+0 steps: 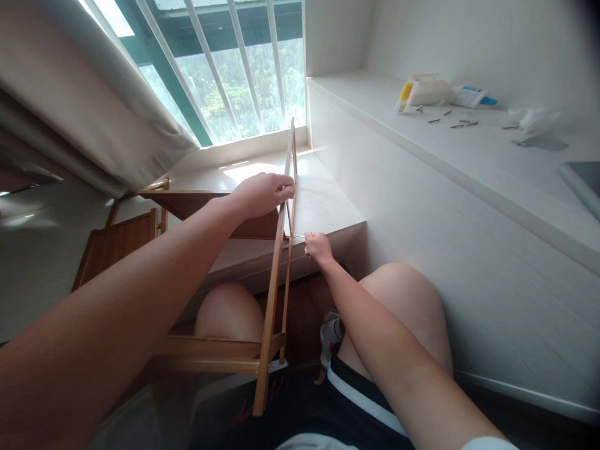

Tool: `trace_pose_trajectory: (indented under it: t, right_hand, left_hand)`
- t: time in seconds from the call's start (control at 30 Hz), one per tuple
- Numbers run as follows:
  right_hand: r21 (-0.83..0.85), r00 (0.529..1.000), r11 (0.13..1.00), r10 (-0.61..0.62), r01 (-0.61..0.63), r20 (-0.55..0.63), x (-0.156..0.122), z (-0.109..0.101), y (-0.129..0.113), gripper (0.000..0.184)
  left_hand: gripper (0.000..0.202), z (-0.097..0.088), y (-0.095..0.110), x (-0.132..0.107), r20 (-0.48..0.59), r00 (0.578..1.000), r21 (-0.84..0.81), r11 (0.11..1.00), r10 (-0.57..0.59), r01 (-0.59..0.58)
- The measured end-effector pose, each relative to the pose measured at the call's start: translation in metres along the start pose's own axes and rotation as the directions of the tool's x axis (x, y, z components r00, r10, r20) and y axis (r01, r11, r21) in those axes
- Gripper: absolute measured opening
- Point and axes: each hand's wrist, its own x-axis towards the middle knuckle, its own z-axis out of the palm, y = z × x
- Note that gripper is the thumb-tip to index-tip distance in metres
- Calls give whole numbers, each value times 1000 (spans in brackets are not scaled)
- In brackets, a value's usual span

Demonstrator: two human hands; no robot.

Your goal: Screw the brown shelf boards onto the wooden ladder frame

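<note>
A brown wooden rack (220,350) lies tilted across my lap, its side frame (279,250) of two long slats standing up towards the window. My left hand (262,192) is closed round the upper part of that frame. My right hand (317,247) is pinched shut beside the frame's middle, on a thin metal tool or screw (298,237) that points at the slat. What exactly it pinches is too small to name.
A white ledge (323,206) runs under the barred window (244,69) with a curtain (84,106) at left. A higher white shelf (422,137) at right holds a yellow-and-white packet (422,92), several loose screws (452,120) and a crumpled bag (534,119).
</note>
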Motion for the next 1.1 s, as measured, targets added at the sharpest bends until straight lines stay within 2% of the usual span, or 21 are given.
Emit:
trace_pose_trajectory:
  t: [0.27, 0.5, 0.7, 0.87, 1.1]
  right_hand:
    - [10, 994, 1000, 3, -1, -106, 2, 2, -2, 49]
    - [-35, 993, 999, 17, -21, -116, 4, -1, -6, 47]
    - [-111, 982, 993, -47, 27, -182, 4, -2, -10, 47]
    - [-100, 982, 994, -61, 43, -177, 3, -5, -12, 48]
    - [-117, 986, 992, -63, 46, -151, -1, -4, -13, 45]
  left_hand:
    - [33, -3, -2, 4, 6, 1000, 62, 998, -12, 11]
    - [38, -13, 2, 4, 21, 999, 26, 998, -49, 48]
    - [39, -15, -1, 9, 36, 996, 3, 997, -81, 81]
    - [42, -12, -4, 8, 63, 993, -30, 994, -104, 106]
    - [45, -14, -7, 9, 28, 996, 16, 996, -86, 86]
